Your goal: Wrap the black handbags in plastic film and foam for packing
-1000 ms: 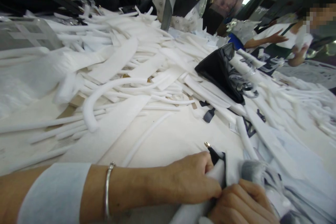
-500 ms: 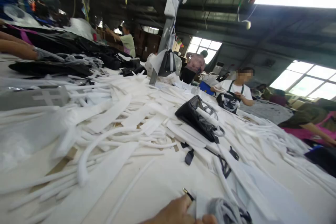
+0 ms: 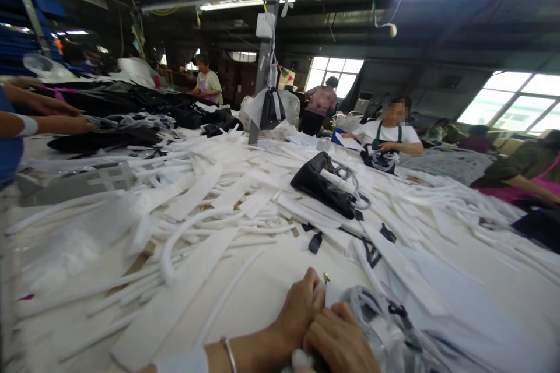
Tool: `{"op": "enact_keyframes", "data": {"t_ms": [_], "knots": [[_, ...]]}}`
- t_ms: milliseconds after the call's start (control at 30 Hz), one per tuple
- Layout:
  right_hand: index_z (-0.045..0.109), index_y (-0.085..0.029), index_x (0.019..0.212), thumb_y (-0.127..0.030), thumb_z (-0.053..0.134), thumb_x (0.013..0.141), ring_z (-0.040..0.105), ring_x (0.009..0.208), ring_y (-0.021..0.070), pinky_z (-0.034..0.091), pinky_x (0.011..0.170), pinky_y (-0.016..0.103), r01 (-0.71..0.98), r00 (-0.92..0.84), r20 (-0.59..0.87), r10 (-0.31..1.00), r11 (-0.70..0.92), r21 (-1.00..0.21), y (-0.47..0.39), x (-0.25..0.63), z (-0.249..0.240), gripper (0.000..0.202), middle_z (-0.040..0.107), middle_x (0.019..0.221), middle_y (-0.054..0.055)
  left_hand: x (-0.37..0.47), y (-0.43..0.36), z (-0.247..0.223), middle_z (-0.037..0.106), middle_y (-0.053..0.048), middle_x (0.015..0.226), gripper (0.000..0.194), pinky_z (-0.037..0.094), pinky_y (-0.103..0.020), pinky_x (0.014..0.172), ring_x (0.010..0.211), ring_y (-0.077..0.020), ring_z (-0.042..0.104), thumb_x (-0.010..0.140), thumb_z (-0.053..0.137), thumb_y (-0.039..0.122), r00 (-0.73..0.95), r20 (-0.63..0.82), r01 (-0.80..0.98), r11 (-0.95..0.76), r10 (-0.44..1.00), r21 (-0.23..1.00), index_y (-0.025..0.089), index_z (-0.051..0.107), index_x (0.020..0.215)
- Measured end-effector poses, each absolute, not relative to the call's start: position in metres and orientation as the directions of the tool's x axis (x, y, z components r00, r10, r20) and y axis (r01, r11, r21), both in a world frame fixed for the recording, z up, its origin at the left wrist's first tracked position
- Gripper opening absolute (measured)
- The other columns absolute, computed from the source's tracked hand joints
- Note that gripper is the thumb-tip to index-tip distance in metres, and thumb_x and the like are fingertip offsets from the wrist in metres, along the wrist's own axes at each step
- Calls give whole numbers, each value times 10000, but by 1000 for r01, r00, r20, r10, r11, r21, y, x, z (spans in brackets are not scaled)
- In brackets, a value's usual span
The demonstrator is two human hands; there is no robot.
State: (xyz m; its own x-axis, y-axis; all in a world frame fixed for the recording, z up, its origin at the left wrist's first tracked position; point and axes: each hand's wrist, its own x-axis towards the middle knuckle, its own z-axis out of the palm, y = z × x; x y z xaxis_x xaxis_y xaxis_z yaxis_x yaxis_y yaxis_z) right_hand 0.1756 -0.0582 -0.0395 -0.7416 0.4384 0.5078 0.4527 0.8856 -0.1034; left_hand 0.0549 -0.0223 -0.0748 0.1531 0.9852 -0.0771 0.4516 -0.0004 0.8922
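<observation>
Near the bottom centre, my left hand (image 3: 301,308), with a bangle on its wrist, is closed with fingers pinched together. A small gold-coloured metal piece (image 3: 326,277) shows just beside its fingertips; what the fingers grip is hidden. My right hand (image 3: 339,338) is curled against my left hand, its fingers bent over something I cannot make out. To its right lies a bundle of grey wrapped straps and clear plastic (image 3: 371,309). A black handbag (image 3: 321,183) with wrapped handles rests farther back, and a black tag (image 3: 315,242) lies in front of it.
White foam strips and tubes (image 3: 196,245) cover much of the table (image 3: 262,297). A post (image 3: 262,70) rises at the back. At the left, another person's hands (image 3: 65,116) touch black bags. A co-worker in a white shirt (image 3: 389,134) handles a black bag behind the table.
My left hand has risen further into view with its forearm, and my right hand now shows beside it. The view has shifted slightly. The hands at the far left have reached farther right.
</observation>
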Motion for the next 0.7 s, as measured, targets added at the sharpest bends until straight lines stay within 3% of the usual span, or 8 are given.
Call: {"op": "enact_keyframes", "data": {"t_ms": [133,300,367,433,500,600,700], "knots": [[471,-198,723,-582,366,948,548,639,145,306,651,309,444,-712,472,520,854,-271,-63,174,-29,457,578,675,-8,62,-21,-80,409,58,674,78,329,-236,618,640,-119,366,855,440,160,200,-62,491,-46,978,870,212,440,797],[492,-198,728,-571,379,947,565,720,175,292,682,322,452,-703,462,542,841,-299,-66,171,-24,448,599,719,4,47,-20,-86,482,34,747,115,378,-222,674,707,-123,437,873,446,237,292,20,402,-142,956,904,197,487,773],[493,-198,733,-532,402,954,570,749,178,292,697,325,453,-708,446,548,837,-308,-67,170,-24,411,610,748,6,38,-22,-82,517,9,817,191,399,-241,738,761,-140,478,911,398,293,343,50,445,-210,938,871,201,529,806],[494,-198,742,-510,422,954,572,772,178,291,705,326,457,-706,435,559,828,-325,-68,169,-24,384,620,787,9,31,-23,-74,531,-4,853,147,397,-262,767,784,-158,488,870,464,308,372,40,524,-245,927,816,207,560,821],[497,-199,748,-520,425,950,568,770,179,293,699,326,461,-701,427,571,820,-339,-69,168,-25,387,622,802,12,28,-21,-67,531,1,792,90,391,-273,739,744,-166,483,793,541,287,361,-29,575,-198,932,794,205,568,772],[500,-202,738,-546,422,942,545,706,175,302,687,327,489,-684,420,596,803,-341,-69,168,-27,408,597,739,6,33,-13,-64,514,10,655,148,380,-265,649,667,-159,480,789,495,257,308,-142,565,-60,941,823,186,531,664],[509,-206,741,-545,441,933,530,683,176,312,692,332,512,-673,401,622,783,-354,-69,168,-29,395,579,710,2,42,-6,-69,562,-5,709,135,386,-261,644,704,-159,504,801,447,227,226,-162,544,14,961,839,168,543,727]]}}
